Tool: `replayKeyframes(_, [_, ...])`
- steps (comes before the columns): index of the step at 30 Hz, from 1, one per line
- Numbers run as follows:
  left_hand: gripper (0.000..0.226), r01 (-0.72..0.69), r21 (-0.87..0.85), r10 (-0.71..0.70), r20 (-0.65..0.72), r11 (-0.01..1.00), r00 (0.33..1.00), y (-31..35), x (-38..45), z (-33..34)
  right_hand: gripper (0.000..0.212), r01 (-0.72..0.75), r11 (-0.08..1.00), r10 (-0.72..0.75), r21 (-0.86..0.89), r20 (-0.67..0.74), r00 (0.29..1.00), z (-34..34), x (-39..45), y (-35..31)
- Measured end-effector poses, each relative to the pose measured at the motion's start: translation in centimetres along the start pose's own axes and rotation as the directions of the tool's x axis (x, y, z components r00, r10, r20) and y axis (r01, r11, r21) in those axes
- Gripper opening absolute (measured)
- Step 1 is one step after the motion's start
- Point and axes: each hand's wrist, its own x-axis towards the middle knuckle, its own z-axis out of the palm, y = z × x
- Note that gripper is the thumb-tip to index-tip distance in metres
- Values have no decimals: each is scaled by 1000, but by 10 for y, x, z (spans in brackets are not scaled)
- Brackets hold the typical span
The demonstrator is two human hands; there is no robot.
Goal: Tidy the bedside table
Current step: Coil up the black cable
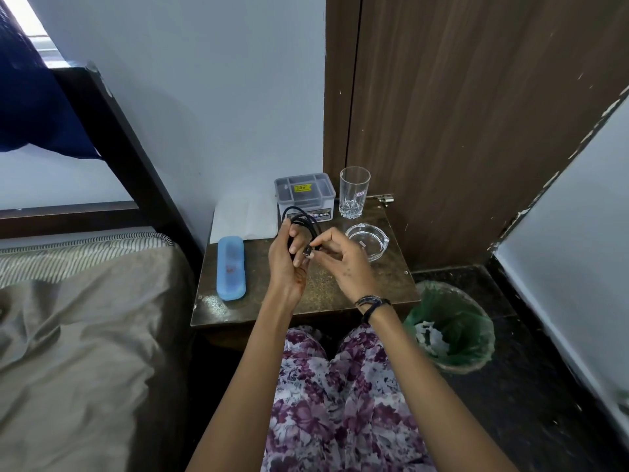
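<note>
Black cable (301, 221) looped in gripping left hand (287, 264), plug end pinched by right hand (343, 264), both raised above bedside table (381, 284).

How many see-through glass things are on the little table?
2. A tall drinking glass stands at the table's back right corner, by the door. A glass ashtray sits just in front of it, right of the hands. Nothing seems hidden.

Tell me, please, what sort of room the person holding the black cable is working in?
Most likely a bedroom, perhaps a rented or guest room: a bed with a dark headboard stands beside a small bedside table carrying a drinking glass and an ashtray.
</note>
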Motion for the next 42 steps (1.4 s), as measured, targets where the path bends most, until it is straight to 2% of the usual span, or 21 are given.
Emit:
replayKeyframes(2, [37,6,-4,-6,-1,1000,1000,-1,0,1,8,26,995,-28,-92,-24,999,1,-3,0])
replayKeyframes(5, [38,30,-35,-30,10,999,1000,-1,-1,-1,15,112,958,-113,-263,12,994,2,-5,3])
replayKeyframes(7, [39,41,3,-41,12,999,999,-1,-1,-1,19,153,919,-156,-362,21,987,3,-4,8])
replayKeyframes(9, [39,44,107,-39,-49,993,998,-2,0,-1,25,187,891,-211,-413,-13,977,4,-4,6])
replayKeyframes(11, [37,58,258,-19,-151,964,988,-6,4,-4,30,287,866,-327,-409,-29,945,6,-6,-1])
replayKeyframes(13, [35,51,453,38,-185,890,982,-9,5,-12,27,402,816,-428,-415,34,903,6,-7,-9])
replayKeyframes(15, [36,29,622,81,-148,783,986,-10,3,-18,26,466,778,-455,-423,133,881,7,-7,-12])
replayKeyframes(17, [36,21,736,48,-73,677,996,-7,1,-21,30,417,826,-392,-380,147,908,6,-3,-10])
replayKeyframes(19, [43,51,805,-53,-24,591,998,-5,0,-17,30,271,910,-264,-314,68,962,2,5,-9])
replayKeyframes(21, [57,118,813,-153,-36,571,988,-4,-1,-13,24,141,952,-144,-273,6,989,-4,15,-6])
replayKeyframes(23, [63,150,785,-203,-31,602,979,-5,-3,-8,22,86,952,-96,-294,-19,995,-9,23,-2])
replayKeyframes(27, [64,137,773,-194,-19,619,981,-14,-6,2,28,38,925,-66,-377,-60,996,-4,24,7])
replayKeyframes(34, [65,130,849,-115,-82,513,990,-27,-8,9,27,-43,914,-88,-403,-302,949,2,18,18])
replayKeyframes(37, [49,150,793,-200,-37,591,979,-25,-8,8,27,-103,956,-21,-275,-411,911,4,17,22])
replayKeyframes(40, [29,304,669,-362,-55,679,930,-25,-8,-2,25,-152,984,83,-92,-523,849,2,22,25])
replayKeyframes(42, [13,298,624,-362,-27,722,932,-28,-11,-7,24,-174,985,135,-18,-560,817,1,24,25])
